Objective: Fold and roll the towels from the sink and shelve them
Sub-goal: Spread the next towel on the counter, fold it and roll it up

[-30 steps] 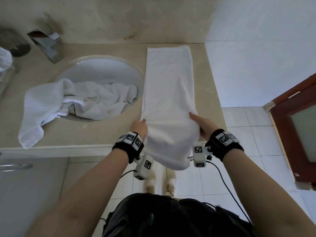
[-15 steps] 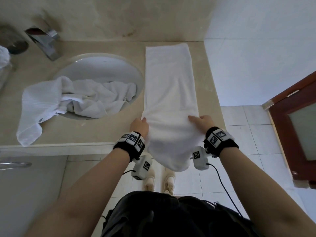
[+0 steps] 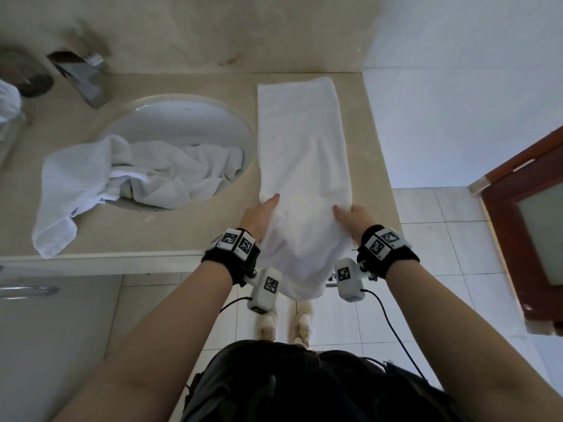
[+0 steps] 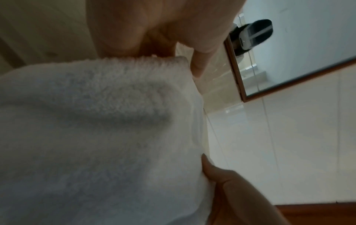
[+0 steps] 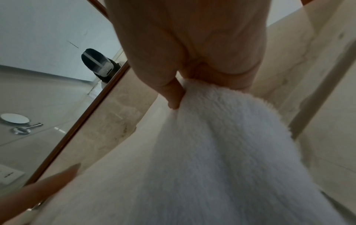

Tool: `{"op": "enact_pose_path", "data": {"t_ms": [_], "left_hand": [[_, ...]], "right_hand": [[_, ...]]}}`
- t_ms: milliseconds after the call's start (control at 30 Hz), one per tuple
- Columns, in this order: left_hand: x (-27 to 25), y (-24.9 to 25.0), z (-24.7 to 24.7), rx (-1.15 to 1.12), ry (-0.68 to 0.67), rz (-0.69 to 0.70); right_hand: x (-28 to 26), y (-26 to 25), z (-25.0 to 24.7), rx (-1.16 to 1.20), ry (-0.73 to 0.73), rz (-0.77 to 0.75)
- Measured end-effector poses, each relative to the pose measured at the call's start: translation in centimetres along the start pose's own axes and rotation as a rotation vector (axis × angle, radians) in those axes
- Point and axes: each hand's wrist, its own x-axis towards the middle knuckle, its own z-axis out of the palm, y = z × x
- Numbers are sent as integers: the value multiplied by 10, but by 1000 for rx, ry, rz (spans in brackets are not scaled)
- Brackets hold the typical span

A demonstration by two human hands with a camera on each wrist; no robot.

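A long white folded towel (image 3: 301, 147) lies lengthwise on the counter to the right of the sink. Its near end hangs over the counter's front edge. My left hand (image 3: 260, 216) pinches its left side at that edge, thumb on top. My right hand (image 3: 352, 216) pinches the right side the same way. In the left wrist view the fingers (image 4: 196, 67) curl under the towel (image 4: 96, 137). In the right wrist view the fingers (image 5: 173, 94) clasp bunched towel (image 5: 212, 152). More white towels (image 3: 170, 175) lie crumpled in the sink (image 3: 182, 117). One waffle towel (image 3: 70, 190) drapes over its left rim.
A chrome faucet (image 3: 82, 74) stands behind the sink on the beige counter (image 3: 374, 178). A white tiled wall bounds the counter on the right, with a brown door (image 3: 530, 226) beyond. A cabinet handle (image 3: 27, 290) sits below the counter at left.
Both hands have edged a little forward along the towel's sides, and the right hand has come slightly inward. The near end still hangs over the edge.
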Motion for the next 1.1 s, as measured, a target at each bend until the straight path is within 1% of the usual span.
{"op": "enact_pose_path", "data": {"t_ms": [100, 133, 167, 233, 333, 367, 400, 433, 467, 500, 600, 633, 700, 767, 800, 833, 867, 900, 933, 967, 1000, 1033, 1067, 1100], "left_hand": [[-30, 11, -2, -128, -221, -63], [-32, 10, -2, -120, -234, -49], [-33, 8, -2, -88, -216, -20], [-35, 5, -4, -8, -118, 78], [-37, 5, -6, 51, -30, 177], [-37, 8, -6, 156, 27, 235], [-36, 9, -5, 310, 86, 285], [-36, 9, -5, 480, 144, 311], [-36, 8, -5, 611, 181, 294], [-34, 6, -5, 681, 197, 262], [-28, 3, -17, 688, 231, 247], [-25, 2, -21, 669, 248, 248], [-21, -4, -27, 567, 280, 252], [-19, -8, -29, 405, 270, 249], [-20, -8, -29, 375, 251, 224], [-21, -8, -29, 401, 247, 193], [-22, -9, -28, 493, 264, 167], [-24, -10, -26, 626, 308, 181], [-27, -10, -23, 773, 375, 248], [-30, -7, -18, 892, 436, 386], [-31, -5, -14, 973, 455, 557], [-28, -1, -8, 1045, 404, 707], [-23, 2, -2, 1138, 294, 785], [-16, 5, 3, 1244, 162, 785]], "right_hand": [[-2, 1, 2, 11, 5, -8], [-3, 2, 2, -2, 9, -6], [-3, 2, 2, -33, 7, -6], [-3, 2, 0, -155, 9, -33], [-5, -2, -6, -268, 123, -145], [-6, -5, -7, -281, 168, -178], [-6, -7, -7, -302, 185, -192], [-5, -8, -5, -342, 158, -175], [-5, -7, -4, -392, 113, -143], [-4, -6, -3, -434, 81, -122], [-3, -3, -4, -490, 99, -138], [-3, -2, -5, -520, 76, -132], [-4, 3, -5, -578, 29, -119], [-3, 3, -5, -580, 63, -141], [-3, 1, -5, -567, 87, -156], [-3, -1, -5, -574, 115, -185], [-4, -3, -4, -618, 150, -243], [-4, -6, -4, -680, 192, -332], [-5, -9, -2, -740, 224, -446], [-4, -12, 0, -802, 222, -559], [-3, -14, 4, -869, 172, -643], [1, -16, 8, -931, 87, -684], [7, -16, 13, -978, -10, -667], [13, -14, 17, -1007, -100, -601]]}}
